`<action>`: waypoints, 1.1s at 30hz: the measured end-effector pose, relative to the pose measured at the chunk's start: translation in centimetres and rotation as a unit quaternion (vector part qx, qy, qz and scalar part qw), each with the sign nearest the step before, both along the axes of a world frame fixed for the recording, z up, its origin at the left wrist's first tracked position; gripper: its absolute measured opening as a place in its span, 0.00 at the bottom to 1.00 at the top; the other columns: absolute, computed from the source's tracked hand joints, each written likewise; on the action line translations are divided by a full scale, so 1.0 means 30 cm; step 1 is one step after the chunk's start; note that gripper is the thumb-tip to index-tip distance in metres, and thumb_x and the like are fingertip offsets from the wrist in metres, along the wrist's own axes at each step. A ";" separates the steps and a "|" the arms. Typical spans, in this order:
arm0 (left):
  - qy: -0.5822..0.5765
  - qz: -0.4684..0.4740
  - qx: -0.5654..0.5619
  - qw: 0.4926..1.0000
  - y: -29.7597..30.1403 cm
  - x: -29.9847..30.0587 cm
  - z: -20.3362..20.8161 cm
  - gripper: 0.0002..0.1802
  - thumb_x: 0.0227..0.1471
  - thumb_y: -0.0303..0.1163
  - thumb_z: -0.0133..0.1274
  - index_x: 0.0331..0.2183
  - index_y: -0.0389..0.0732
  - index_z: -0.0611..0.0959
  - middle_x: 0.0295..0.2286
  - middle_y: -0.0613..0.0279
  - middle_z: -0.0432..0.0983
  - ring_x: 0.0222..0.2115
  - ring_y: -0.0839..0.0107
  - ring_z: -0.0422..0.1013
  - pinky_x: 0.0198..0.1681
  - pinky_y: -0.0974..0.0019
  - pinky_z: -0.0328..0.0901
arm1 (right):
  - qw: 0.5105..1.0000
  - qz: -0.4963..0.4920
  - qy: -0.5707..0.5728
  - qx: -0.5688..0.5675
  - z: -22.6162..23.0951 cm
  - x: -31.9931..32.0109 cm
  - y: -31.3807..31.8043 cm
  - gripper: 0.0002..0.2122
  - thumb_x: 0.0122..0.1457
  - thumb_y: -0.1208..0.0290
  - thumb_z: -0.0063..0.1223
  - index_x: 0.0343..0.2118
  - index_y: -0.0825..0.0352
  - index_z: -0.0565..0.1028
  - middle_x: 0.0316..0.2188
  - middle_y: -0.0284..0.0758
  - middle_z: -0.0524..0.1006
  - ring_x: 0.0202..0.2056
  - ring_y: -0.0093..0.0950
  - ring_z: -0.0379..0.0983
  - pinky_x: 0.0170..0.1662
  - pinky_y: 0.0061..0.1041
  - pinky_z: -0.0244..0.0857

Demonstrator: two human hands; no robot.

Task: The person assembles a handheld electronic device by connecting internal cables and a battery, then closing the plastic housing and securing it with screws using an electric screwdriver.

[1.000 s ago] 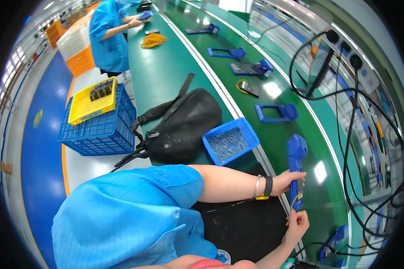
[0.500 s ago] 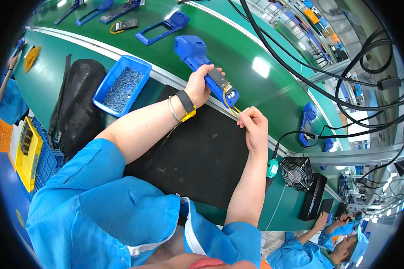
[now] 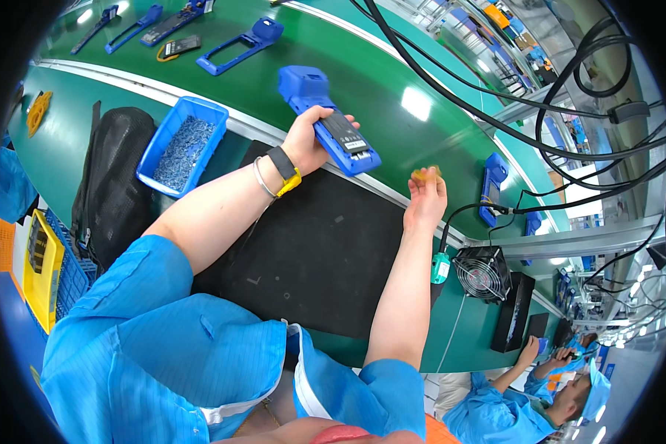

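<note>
My left hand [image 3: 305, 142] is wrapped round the middle of a blue handheld device housing [image 3: 303, 83], held tilted above the line's near rail. A dark battery-like block [image 3: 342, 132] sits in the housing's lower half, and small pale parts show near its lower end. To the right, apart from the device, my right hand [image 3: 425, 201] is raised with its fingertips pinched on a small yellow rubber band [image 3: 425, 173], partly blurred. Below both hands lies a black mat [image 3: 311, 251].
Left of the mat stands a blue bin [image 3: 142, 166] of small screws, beside a black mesh bag [image 3: 117, 163]. Blue housings [image 3: 263, 31] lie on the green line [image 3: 392, 74]. A fan [image 3: 482, 274] and hanging black cables [image 3: 496, 115] are on the right. A co-worker [image 3: 525, 399] sits lower right.
The yellow band, stretched from the device's lower end before, is now off it and bunched in my right fingers. My right hand has moved away from the device.
</note>
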State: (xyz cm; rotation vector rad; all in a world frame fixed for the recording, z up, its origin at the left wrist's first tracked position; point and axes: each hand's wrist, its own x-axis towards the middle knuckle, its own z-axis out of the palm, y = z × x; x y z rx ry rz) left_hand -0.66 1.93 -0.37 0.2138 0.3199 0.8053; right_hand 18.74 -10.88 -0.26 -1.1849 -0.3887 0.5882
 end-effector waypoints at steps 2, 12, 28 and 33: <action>-0.012 -0.057 -0.006 0.998 -0.015 0.006 0.020 0.24 0.50 0.35 0.42 0.47 0.29 0.66 0.46 0.49 0.68 0.50 0.55 0.63 0.55 0.50 0.58 | 1.000 0.002 0.002 0.002 -0.022 0.035 0.003 0.12 0.57 0.73 0.52 0.42 0.72 0.69 0.38 0.38 0.73 0.41 0.28 0.72 0.46 0.26 0.63; -0.036 -0.147 0.160 0.975 -0.030 0.013 0.022 0.24 0.50 0.34 0.48 0.49 0.36 0.70 0.46 0.56 0.70 0.47 0.64 0.67 0.51 0.56 0.62 | 0.926 0.030 -0.353 -0.133 0.025 -0.064 0.002 0.26 0.55 0.71 0.53 0.56 0.64 0.61 0.61 0.44 0.52 0.59 0.37 0.56 0.56 0.33 0.55; 0.055 -0.190 0.132 0.971 -0.029 0.008 0.014 0.28 0.54 0.57 0.43 0.41 0.41 0.74 0.34 0.58 0.76 0.32 0.68 0.74 0.36 0.64 0.70 | 0.820 0.373 -0.422 -0.103 0.129 -0.157 -0.035 0.36 0.35 0.67 0.69 0.52 0.61 0.68 0.59 0.39 0.58 0.60 0.35 0.53 0.61 0.34 0.48; 0.049 -0.219 0.163 0.961 -0.027 -0.006 0.015 0.28 0.54 0.58 0.42 0.41 0.42 0.75 0.32 0.60 0.76 0.30 0.69 0.74 0.34 0.66 0.71 | 0.768 0.274 -0.570 -0.101 0.128 -0.204 -0.028 0.31 0.39 0.65 0.67 0.50 0.64 0.69 0.56 0.41 0.62 0.53 0.37 0.63 0.55 0.34 0.58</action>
